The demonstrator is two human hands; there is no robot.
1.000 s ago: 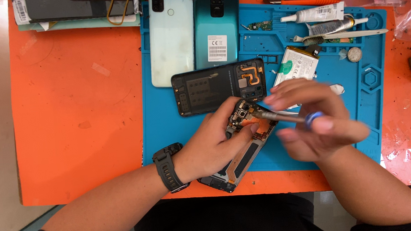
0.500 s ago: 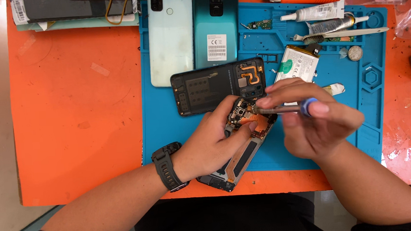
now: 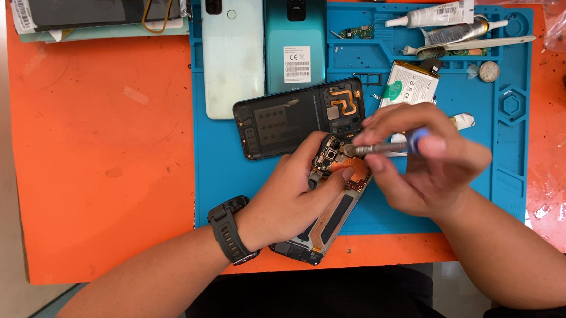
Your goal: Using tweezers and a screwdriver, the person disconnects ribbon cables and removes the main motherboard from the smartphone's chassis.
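Head view: right hand [image 3: 427, 163] grips the blue-capped metal screwdriver [image 3: 380, 148], tip now shifted toward 9 o'clock onto the opened black phone chassis [image 3: 328, 205]; left hand [image 3: 292, 198] clasps the chassis.

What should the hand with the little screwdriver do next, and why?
Probably twist the screwdriver in place. Its tip sits on the circuit board at the top of the opened phone, which the left hand steadies on the blue mat, while the right hand pinches the handle.

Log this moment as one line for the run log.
left hand: holds opened phone | right hand: screwdriver, tip on phone's board | blue mat underneath
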